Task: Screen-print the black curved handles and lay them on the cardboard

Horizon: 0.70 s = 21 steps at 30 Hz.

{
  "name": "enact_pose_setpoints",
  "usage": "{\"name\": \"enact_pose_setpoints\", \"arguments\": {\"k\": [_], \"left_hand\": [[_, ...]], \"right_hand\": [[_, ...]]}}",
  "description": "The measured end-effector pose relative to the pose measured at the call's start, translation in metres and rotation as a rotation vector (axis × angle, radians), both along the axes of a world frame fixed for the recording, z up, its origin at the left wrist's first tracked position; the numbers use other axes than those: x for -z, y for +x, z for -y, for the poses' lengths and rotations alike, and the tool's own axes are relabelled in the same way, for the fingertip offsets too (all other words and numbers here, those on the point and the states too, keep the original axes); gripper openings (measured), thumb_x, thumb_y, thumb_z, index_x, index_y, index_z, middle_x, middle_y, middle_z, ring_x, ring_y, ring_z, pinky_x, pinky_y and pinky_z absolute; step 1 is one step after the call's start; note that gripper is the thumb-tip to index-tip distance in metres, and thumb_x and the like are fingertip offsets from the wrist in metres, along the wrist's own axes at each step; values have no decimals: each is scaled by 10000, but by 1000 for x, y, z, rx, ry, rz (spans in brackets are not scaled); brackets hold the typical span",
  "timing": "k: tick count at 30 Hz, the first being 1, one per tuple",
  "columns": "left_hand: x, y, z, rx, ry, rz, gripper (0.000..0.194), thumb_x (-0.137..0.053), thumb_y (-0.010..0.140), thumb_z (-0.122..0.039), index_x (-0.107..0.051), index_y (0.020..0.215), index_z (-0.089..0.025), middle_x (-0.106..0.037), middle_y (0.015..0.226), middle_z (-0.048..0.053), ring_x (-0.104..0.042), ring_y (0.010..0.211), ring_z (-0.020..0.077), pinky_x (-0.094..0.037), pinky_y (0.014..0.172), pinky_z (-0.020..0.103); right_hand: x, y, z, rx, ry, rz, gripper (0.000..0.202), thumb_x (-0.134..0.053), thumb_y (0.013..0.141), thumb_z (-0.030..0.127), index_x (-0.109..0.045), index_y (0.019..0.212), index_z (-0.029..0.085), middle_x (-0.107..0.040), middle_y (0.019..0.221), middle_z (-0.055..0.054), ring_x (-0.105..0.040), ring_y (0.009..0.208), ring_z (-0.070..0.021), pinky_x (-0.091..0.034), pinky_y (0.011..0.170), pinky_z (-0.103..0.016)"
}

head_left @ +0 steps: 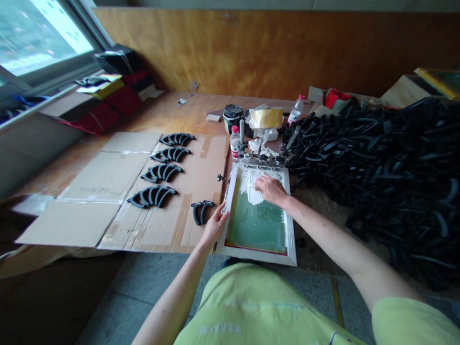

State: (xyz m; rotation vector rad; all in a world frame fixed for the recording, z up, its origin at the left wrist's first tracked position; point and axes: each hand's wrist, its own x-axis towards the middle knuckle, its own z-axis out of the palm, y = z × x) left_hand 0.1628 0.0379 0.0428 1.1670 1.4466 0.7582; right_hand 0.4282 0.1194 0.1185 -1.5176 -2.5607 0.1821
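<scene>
In front of me lies a screen printing frame (292, 230) with a white border and green mesh, clamped along its far edge. My left hand (216, 223) is closed on the left border, its fingers partly hidden. My right hand (272, 189) is closed on a crumpled white cloth (252, 188), pressed to the upper part of the mesh; the fingertips are partly hidden. Two curved black handle-like parts (201, 211) lie left of the frame on cardboard (194, 179). Farther up that cardboard, similar black parts (153, 196) are set out in several fanned rows.
A big heap of black parts (388, 158) borders the frame on the right. Behind the clamps (241, 143) stand a red-capped bottle (235, 142), a dark-lidded tub (233, 117), a yellow wrapped block (266, 118) and another bottle (296, 111). Boxes (118, 100) sit by the window.
</scene>
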Motion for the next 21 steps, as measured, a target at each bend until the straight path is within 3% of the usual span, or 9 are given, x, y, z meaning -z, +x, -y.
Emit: {"name": "enact_pose_setpoints", "arguments": {"k": [3, 5, 10, 14, 17, 21], "left_hand": [[-3, 2, 2, -29, 6, 29, 664, -598, 816, -520, -514, 1390, -199, -688, 887, 34, -621, 779, 167, -488, 712, 248], [-7, 4, 3, -46, 3, 47, 649, -620, 802, -511, -537, 1369, -205, -685, 874, 30, -619, 755, 162, -491, 693, 245], [-19, 7, 4, -105, -58, 140, 672, -672, 758, -484, -552, 1345, -180, -667, 754, 14, -593, 618, 152, -472, 571, 241], [-24, 9, 3, -96, -63, 134, 691, -678, 755, -477, -533, 1360, -176, -661, 729, 8, -592, 604, 148, -464, 553, 235], [-34, 8, 3, -68, -76, 134, 724, -675, 758, -481, -493, 1395, -188, -669, 746, 11, -605, 620, 149, -465, 558, 231], [-72, 0, -2, 6, -81, 182, 783, -695, 731, -528, -482, 1401, -184, -677, 757, 12, -588, 593, 138, -440, 518, 217]], "right_hand": [[-5, 18, 22, -223, -21, -30, 232, -473, 790, 13, -644, 841, 160, -643, 862, -79, -550, 894, -209, -394, 761, -290], [-10, 24, 23, -271, -53, -52, 213, -499, 790, 36, -648, 812, 186, -641, 824, -48, -554, 848, -192, -384, 728, -274], [0, 15, 24, -97, 73, -76, 182, -498, 863, 109, -667, 872, 176, -655, 888, -69, -555, 902, -213, -402, 763, -289], [11, 16, 39, -172, 67, -85, 210, -488, 891, 130, -680, 961, 177, -667, 936, -75, -558, 962, -222, -425, 826, -298], [0, 15, 23, -66, 55, -156, 192, -564, 894, 223, -678, 1049, 212, -678, 969, -55, -587, 938, -209, -440, 816, -288], [-27, 17, -26, 178, 98, -191, 532, -669, 840, 302, -529, 1353, 300, -685, 1029, -29, -614, 903, -208, -457, 795, -296]]}}
